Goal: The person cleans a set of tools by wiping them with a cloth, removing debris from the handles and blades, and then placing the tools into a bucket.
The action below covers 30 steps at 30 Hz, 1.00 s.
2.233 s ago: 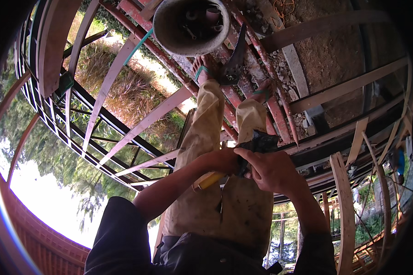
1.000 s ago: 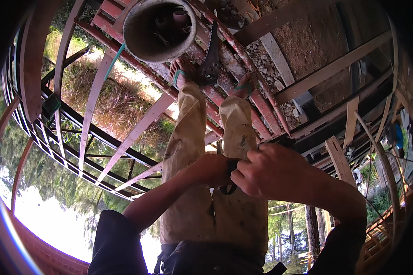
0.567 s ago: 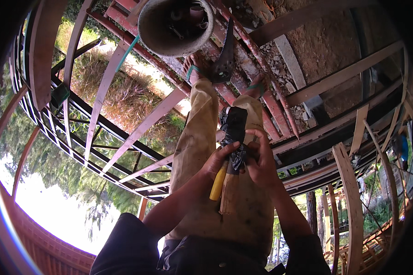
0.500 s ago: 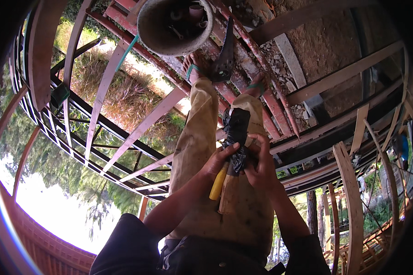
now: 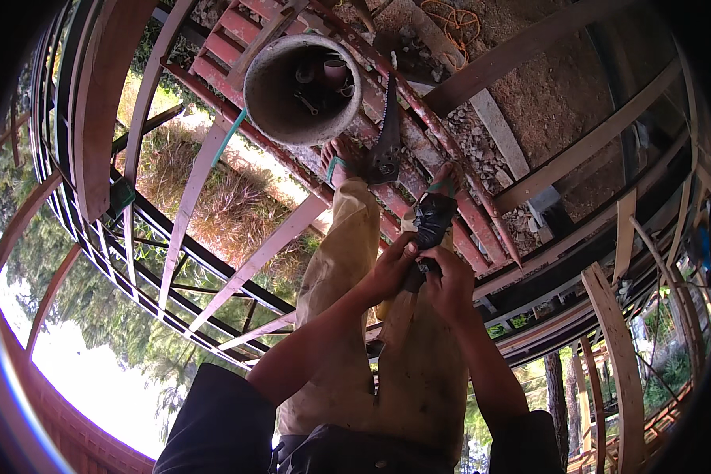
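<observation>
Going by the head view, looking pretty much straight down past tan trousers (image 5: 332, 379). Got the left hand (image 5: 393, 267) wrapped round a black-wrapped bundle (image 5: 434, 221), thumb up along the side. Got the right hand (image 5: 452, 280) pinching the same black wrapping, fingertips right next to the left thumb. So yeah, gripping with both, pretty much knuckle to knuckle. Can't tell exactly how the hidden fingers sit, though.

Holding the bundle in front of the right leg, tilted a bit, far end pointing towards the right foot (image 5: 445, 180). Can also spot a brown wooden handle (image 5: 396, 325) poking out the near end, plus a bit of yellow handle (image 5: 382, 309) beside it, mostly covered by the left hand.

Further out, standing on red slats (image 5: 475, 223) in green-strapped sandals. Can see a dark toothed saw (image 5: 388, 126) lying between the feet, near the left foot (image 5: 339, 155), and a grubby bucket (image 5: 264, 107) just beyond, with a wrench (image 5: 306, 103) and a small cup (image 5: 336, 69) inside.
</observation>
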Each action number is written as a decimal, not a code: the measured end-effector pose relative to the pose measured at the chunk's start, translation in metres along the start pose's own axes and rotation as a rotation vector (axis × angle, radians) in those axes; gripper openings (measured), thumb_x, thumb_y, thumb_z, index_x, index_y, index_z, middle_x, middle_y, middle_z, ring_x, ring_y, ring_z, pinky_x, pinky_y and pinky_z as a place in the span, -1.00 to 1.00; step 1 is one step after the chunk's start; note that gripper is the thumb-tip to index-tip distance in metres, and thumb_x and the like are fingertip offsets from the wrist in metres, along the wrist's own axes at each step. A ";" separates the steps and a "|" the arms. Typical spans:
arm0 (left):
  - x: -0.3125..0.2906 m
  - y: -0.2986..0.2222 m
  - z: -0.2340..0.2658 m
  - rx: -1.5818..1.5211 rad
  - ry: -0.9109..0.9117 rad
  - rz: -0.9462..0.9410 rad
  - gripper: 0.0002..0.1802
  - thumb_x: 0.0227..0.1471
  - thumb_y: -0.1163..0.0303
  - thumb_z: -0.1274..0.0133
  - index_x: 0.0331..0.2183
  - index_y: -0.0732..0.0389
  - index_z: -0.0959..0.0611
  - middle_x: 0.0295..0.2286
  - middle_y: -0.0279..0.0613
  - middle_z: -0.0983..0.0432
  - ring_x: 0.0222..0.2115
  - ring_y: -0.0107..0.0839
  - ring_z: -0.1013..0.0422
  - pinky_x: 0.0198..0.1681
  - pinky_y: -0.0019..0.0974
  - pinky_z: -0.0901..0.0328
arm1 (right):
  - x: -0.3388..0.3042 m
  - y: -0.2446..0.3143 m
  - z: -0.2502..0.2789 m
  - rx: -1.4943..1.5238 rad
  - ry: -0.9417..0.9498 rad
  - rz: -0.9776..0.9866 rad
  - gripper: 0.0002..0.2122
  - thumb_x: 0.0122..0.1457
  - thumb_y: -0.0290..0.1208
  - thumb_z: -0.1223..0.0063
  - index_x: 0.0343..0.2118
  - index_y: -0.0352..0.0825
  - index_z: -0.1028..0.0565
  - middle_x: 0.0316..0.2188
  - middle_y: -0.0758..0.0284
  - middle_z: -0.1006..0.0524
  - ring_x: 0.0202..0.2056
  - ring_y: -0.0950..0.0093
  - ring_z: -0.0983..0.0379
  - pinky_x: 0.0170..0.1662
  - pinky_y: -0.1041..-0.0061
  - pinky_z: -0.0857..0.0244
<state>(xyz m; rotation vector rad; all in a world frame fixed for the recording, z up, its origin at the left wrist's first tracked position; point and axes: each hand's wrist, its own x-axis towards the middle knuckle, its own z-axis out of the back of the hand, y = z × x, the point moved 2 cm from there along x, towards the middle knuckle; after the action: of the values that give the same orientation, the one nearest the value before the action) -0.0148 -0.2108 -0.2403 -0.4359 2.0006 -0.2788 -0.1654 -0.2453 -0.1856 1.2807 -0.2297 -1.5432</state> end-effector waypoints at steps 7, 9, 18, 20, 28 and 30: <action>0.155 0.051 0.053 0.484 0.098 -0.226 0.07 0.04 0.16 -0.35 0.35 0.25 -0.06 0.07 0.06 -0.43 0.08 -0.29 -0.36 0.11 -0.21 -0.29 | 0.088 -0.138 -0.043 0.050 -0.171 -0.040 -0.87 0.10 -0.53 -0.16 -0.29 -0.34 -0.47 -0.43 0.12 -0.58 -0.40 0.13 -0.55 -0.30 0.25 -0.37; 0.197 0.061 0.068 0.464 0.110 -0.248 0.08 -0.02 0.30 -0.37 0.35 0.25 -0.08 0.08 0.09 -0.42 0.07 -0.24 -0.39 0.09 -0.20 -0.32 | 0.128 -0.171 -0.048 0.019 -0.154 -0.110 -0.86 0.17 -0.45 -0.18 -0.28 -0.36 -0.47 -0.45 0.12 -0.57 -0.44 0.16 -0.53 -0.33 0.24 -0.35; 0.334 0.092 0.054 1.078 -0.292 -0.689 -0.28 -0.07 0.48 -0.23 0.19 0.05 -0.48 -0.06 0.00 -0.43 -0.10 0.07 -0.44 -0.08 -0.01 -0.41 | 0.238 -0.327 -0.073 0.105 -0.404 -0.098 -0.80 0.24 -0.36 -0.15 -0.27 -0.43 -0.48 -0.53 -0.01 -0.54 -0.40 -0.01 -0.54 -0.39 0.17 -0.32; 0.341 0.097 0.049 1.284 -0.386 -0.848 -0.35 -0.08 0.47 -0.24 0.12 0.07 -0.55 -0.09 -0.02 -0.44 -0.14 0.04 -0.44 -0.12 -0.01 -0.40 | 0.236 -0.331 -0.068 0.150 -0.315 -0.139 -0.86 0.21 -0.46 -0.11 -0.27 -0.43 -0.47 -0.52 -0.02 -0.54 -0.39 -0.02 -0.54 -0.37 0.14 -0.32; 0.373 0.140 0.058 1.058 -0.229 -0.859 -0.48 -0.18 0.53 -0.27 -0.06 0.14 -0.67 -0.26 -0.06 -0.46 -0.21 -0.02 -0.43 -0.20 -0.04 -0.37 | 0.215 -0.362 -0.064 -0.282 -0.092 -0.009 -0.51 0.00 -0.42 -0.23 -0.02 -0.26 -0.27 -0.39 0.05 -0.57 -0.35 0.00 -0.56 -0.34 0.03 -0.37; 0.373 0.126 0.058 1.035 -0.252 -0.973 -0.57 -0.21 0.54 -0.29 -0.17 0.18 -0.66 -0.30 -0.03 -0.46 -0.24 -0.02 -0.43 -0.22 -0.04 -0.36 | 0.226 -0.335 -0.039 -0.368 0.003 -0.041 -0.61 -0.01 -0.33 -0.19 -0.12 -0.28 -0.35 -0.41 0.09 -0.59 -0.36 0.01 -0.57 -0.34 0.03 -0.38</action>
<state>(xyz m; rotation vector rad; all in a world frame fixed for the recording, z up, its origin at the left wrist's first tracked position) -0.1388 -0.2534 -0.6159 -0.6662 1.0333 -1.6536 -0.2978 -0.2682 -0.5692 1.0016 0.0815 -1.5328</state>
